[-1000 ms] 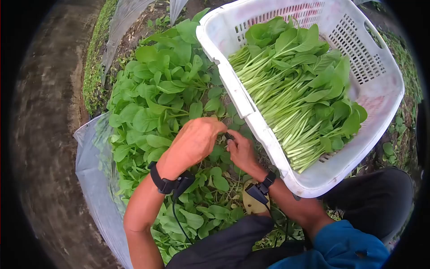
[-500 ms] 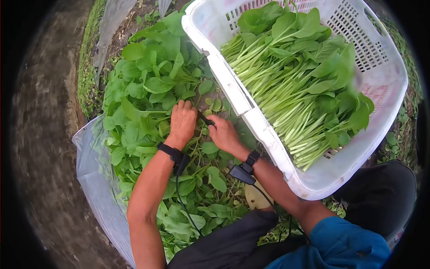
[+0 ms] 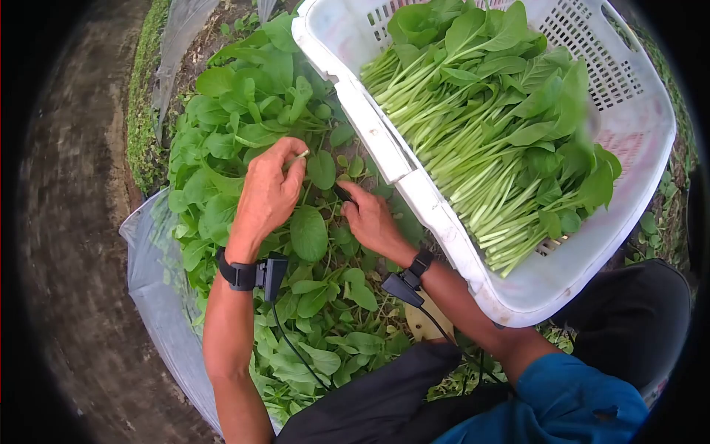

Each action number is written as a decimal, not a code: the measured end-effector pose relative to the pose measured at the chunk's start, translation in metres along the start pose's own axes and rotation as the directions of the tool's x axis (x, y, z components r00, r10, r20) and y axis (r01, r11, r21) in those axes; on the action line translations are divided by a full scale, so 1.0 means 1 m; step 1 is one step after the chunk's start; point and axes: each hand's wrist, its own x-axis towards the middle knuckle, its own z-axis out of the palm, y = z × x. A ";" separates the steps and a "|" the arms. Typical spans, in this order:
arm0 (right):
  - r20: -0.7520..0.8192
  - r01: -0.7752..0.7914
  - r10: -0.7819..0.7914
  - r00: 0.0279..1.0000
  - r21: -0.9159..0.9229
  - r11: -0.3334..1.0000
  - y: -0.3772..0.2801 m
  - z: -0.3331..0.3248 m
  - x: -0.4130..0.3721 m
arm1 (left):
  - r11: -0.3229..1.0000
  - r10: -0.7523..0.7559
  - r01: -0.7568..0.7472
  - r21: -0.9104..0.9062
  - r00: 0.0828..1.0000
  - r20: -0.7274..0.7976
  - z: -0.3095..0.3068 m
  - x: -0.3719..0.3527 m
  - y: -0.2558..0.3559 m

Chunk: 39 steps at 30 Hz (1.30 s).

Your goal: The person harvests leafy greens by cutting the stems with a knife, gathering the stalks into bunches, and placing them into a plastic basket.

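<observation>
A pale stem (image 3: pixel 302 154) is at eleven o'clock from the view's centre, pinched in the left hand (image 3: pixel 271 186), which has shifted toward ten o'clock, away from the right hand (image 3: pixel 372 220), since half a second ago. The right, at the stem's four o'clock, grips a dark tool (image 3: pixel 342 194), mostly hidden. Leafy plants (image 3: pixel 214 148) border the left hand; a white crate (image 3: pixel 425 203) of greens (image 3: pixel 484 159) sits at two o'clock.

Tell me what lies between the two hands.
In the head view, broad green leaves lie between the left hand and the right hand; the stretch is not bare.
</observation>
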 end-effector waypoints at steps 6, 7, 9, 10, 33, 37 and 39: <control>0.098 -0.082 0.080 0.992 0.017 0.996 -0.012 0.012 0.022 | 0.699 0.195 -0.305 0.647 0.952 0.238 0.056 0.007 -0.061; 0.100 -0.088 0.086 0.991 0.016 0.996 -0.011 0.014 0.021 | 0.591 0.080 -0.234 0.772 0.969 0.233 0.067 0.008 -0.068; 0.111 -0.093 0.092 0.990 0.007 0.996 -0.007 0.019 0.020 | 0.456 -0.032 -0.170 0.874 0.978 0.207 0.074 0.009 -0.079; 0.108 -0.094 0.093 0.990 0.008 0.996 -0.004 0.024 0.022 | 0.484 -0.082 -0.139 0.864 0.976 0.203 0.073 0.011 -0.082; 0.127 -0.044 0.045 0.991 -0.008 0.999 -0.016 -0.025 -0.041 | 0.791 -0.061 -0.164 0.589 0.937 0.343 0.034 -0.030 0.025; 0.065 0.148 -0.145 0.987 -0.042 0.988 0.026 0.017 -0.035 | 0.601 -0.263 -0.071 0.796 0.923 0.281 0.064 -0.016 -0.068; 0.117 0.193 -0.177 0.977 -0.144 0.971 0.032 0.024 -0.033 | 0.484 -0.409 -0.083 0.871 0.858 0.309 0.069 -0.015 -0.081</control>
